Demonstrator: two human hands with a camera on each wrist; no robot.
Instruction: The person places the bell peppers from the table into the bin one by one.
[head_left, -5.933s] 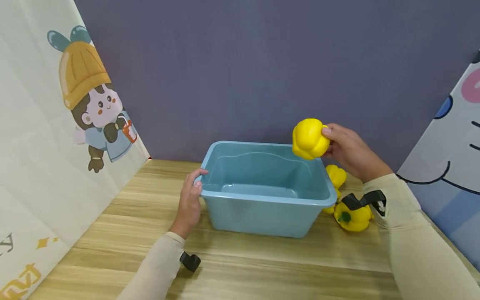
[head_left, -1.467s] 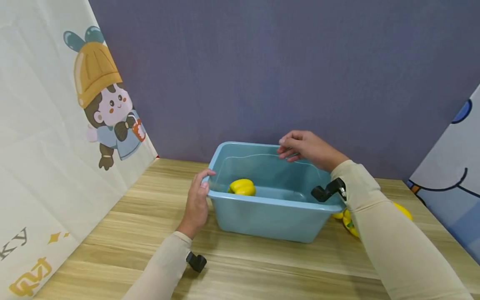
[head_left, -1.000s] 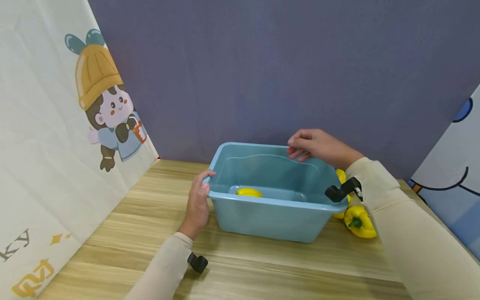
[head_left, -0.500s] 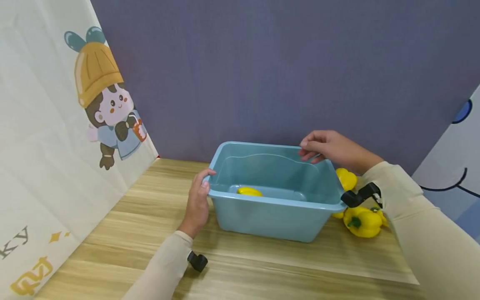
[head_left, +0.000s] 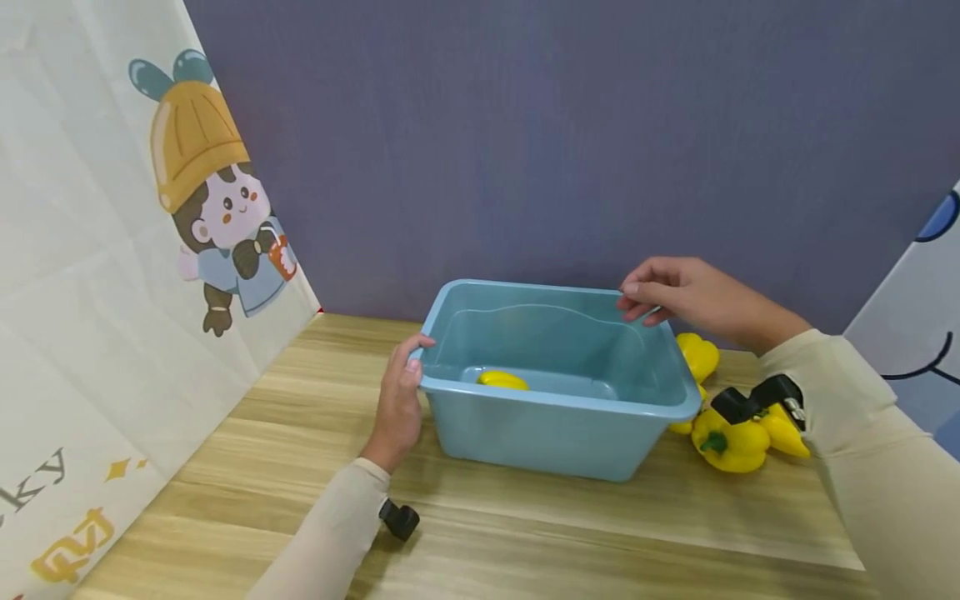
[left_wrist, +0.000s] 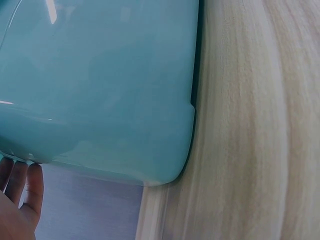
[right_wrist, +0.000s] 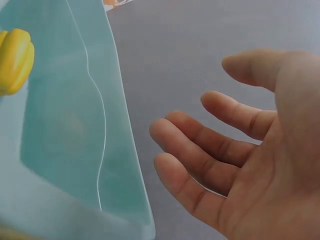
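A light blue plastic tub (head_left: 536, 437) stands on the wooden table. My left hand (head_left: 397, 408) grips its left rim, with fingers over the edge; in the left wrist view, several fingertips (left_wrist: 34, 185) meet the tub. Inside, toward the left, lies a yellow bell pepper (head_left: 502, 381), mostly hidden by the front wall in the head view. My right hand (head_left: 690, 293) hovers above the tub's back right corner, its fingers loosely bent and holding nothing. Several more yellow bell peppers (head_left: 731, 446) lie right of the tub, partly covered by the tub and the right wrist's camera.
A dark grey-blue panel (head_left: 525, 142) rises close behind the tub. White panels with cartoon prints flank the table (head_left: 450, 542) on the left (head_left: 82, 250) and right (head_left: 911, 317). Bare wood shows in front of the tub and to its left.
The yellow bell pepper earlier in my right hand now lies in the tub. Since then the right hand has drifted right, uncovering the other peppers. My left hand has stayed on the rim.
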